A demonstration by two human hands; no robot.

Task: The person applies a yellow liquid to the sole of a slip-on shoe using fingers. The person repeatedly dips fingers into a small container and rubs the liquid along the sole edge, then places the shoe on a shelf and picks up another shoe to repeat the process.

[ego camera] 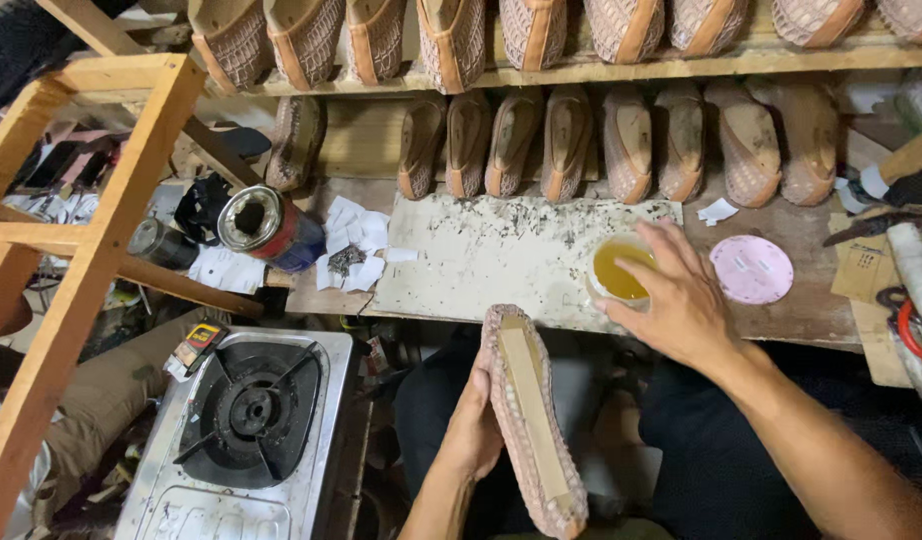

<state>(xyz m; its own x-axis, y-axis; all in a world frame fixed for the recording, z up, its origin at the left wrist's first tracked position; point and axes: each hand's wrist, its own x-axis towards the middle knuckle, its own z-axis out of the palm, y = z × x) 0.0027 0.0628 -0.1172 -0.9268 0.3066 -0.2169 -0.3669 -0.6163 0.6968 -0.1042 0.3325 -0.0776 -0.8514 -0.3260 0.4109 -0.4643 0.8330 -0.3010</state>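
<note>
My left hand (pixel 471 425) grips a woven pink-brown shoe upper (pixel 531 420), held sole-side up over my lap, with a tan insole strip showing. My right hand (pixel 676 295) rests on a small round tub of yellow glue (pixel 616 268) standing on a stained white board (pixel 481 260) at the bench edge; its fingers wrap the tub's right side. A pink round lid (pixel 751 268) lies just right of that hand.
Rows of similar woven shoes (pixel 571 140) line two shelves behind the bench. An open tin can (pixel 266 225) and paper scraps lie at the left. A gas stove (pixel 246 430) sits low left beside a wooden frame (pixel 91 240). Tools lie at the right edge.
</note>
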